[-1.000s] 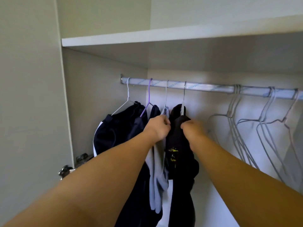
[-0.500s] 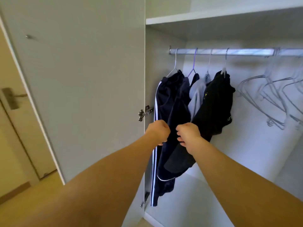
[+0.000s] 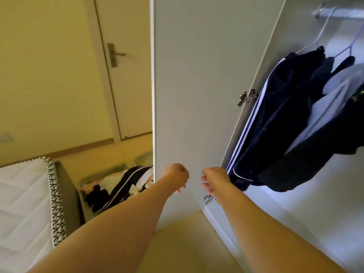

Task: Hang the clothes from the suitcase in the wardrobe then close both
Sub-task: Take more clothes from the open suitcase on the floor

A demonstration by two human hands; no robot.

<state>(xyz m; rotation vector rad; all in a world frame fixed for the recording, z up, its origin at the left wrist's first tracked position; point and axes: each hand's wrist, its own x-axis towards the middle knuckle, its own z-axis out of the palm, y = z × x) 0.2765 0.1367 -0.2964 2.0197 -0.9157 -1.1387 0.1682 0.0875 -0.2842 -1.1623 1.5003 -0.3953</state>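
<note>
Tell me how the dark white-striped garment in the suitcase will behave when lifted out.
The striped garment lies crumpled over other clothes in the suitcase, so it is probably floppy and will sag from wherever it is gripped. It looks like thin fabric, so likely light. It overlaps its neighbours and may drag one along.

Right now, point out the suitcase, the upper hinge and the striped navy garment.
suitcase (image 3: 104, 172), head view, green rim
upper hinge (image 3: 245, 98), head view, metal body
striped navy garment (image 3: 275, 115), head view, dark fabric
</note>
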